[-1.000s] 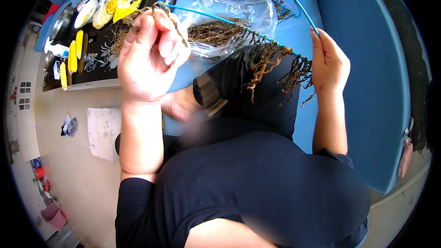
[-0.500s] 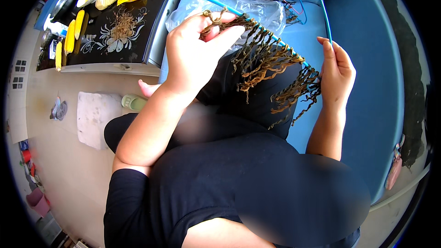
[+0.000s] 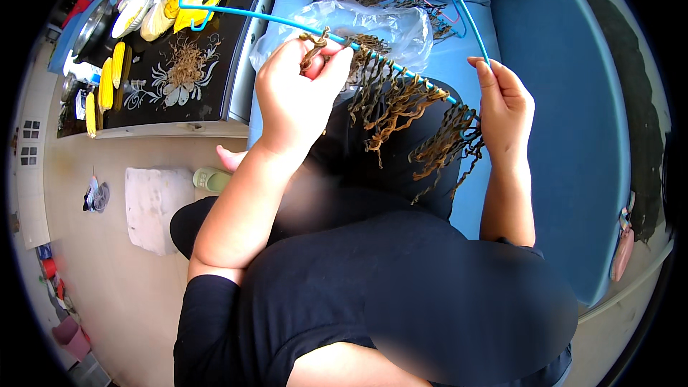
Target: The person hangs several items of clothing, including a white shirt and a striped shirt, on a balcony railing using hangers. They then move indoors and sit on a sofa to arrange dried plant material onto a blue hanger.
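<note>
Your left hand (image 3: 292, 104) has its thumb and fingers closed together at the bar, a twisted brown strip (image 3: 311, 49) caught among the fingers. That strip lies right at the blue bar of the hanger (image 3: 254, 16), its upper end against or just over it; I can't tell which. Its long axis runs roughly up and down the view, crosswise to the bar. Your left hand is the nearer one; your right hand (image 3: 507, 111) is well apart, gripping the hanger by its right-hand corner.

The hanger's bar is its long axis: it slants from upper left, past your left fingers, down to the right. Its bent left end points toward the black table (image 3: 218, 104). Between your hands, a row of hanging strips (image 3: 398, 111) drapes from the bar, loose ends pointing toward your lap. Beyond the bar, a clear plastic bag (image 3: 394, 21) lies on the blue sofa (image 3: 459, 46).
</note>
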Demonstrator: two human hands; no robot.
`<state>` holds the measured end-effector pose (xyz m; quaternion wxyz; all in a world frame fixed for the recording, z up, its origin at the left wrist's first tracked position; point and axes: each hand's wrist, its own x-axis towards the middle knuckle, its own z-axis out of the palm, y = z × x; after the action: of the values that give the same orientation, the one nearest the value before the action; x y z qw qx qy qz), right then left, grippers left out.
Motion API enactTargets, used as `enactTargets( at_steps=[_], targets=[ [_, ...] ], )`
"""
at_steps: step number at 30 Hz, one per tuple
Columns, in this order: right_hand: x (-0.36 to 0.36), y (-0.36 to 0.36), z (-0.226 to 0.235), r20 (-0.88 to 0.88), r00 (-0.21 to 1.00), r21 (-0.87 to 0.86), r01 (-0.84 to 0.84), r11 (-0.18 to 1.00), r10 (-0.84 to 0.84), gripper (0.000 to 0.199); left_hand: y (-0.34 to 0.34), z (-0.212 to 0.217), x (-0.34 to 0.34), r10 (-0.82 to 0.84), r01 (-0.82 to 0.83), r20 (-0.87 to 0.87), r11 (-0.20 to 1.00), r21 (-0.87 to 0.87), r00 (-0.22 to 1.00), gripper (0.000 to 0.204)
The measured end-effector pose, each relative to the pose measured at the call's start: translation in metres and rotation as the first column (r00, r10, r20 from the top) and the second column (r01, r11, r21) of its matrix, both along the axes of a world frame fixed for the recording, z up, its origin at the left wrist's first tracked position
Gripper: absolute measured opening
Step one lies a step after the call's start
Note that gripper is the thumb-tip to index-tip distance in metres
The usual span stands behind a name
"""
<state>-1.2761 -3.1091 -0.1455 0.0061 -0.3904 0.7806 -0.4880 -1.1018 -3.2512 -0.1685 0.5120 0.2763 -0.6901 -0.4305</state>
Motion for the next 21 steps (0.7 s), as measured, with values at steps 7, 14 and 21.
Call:
enactTargets(
  at_steps=[7, 14, 21],
  targets=[
    [0.010, -0.003, 0.003, 0.059, 0.998, 0.001, -0.008, 1.000, 0.008, 0.016, -0.016, -0.004, 0.007, 0.233, -0.202, 0.018, 0.878, -0.434, 0.972, 0.010],
    [0.014, -0.005, 0.002, 0.100, 0.995, -0.005, -0.006, 1.000, 0.006, 0.016, -0.008, -0.015, 0.004, 0.048, -0.049, 0.009, 0.999, 0.004, 0.999, 0.021],
    [0.019, -0.003, 0.004, 0.120, 0.992, -0.014, -0.029, 0.999, 0.030, 0.015, -0.005, -0.013, 0.003, 0.021, -0.011, -0.078, 0.990, 0.138, 0.997, 0.019]
  ],
)
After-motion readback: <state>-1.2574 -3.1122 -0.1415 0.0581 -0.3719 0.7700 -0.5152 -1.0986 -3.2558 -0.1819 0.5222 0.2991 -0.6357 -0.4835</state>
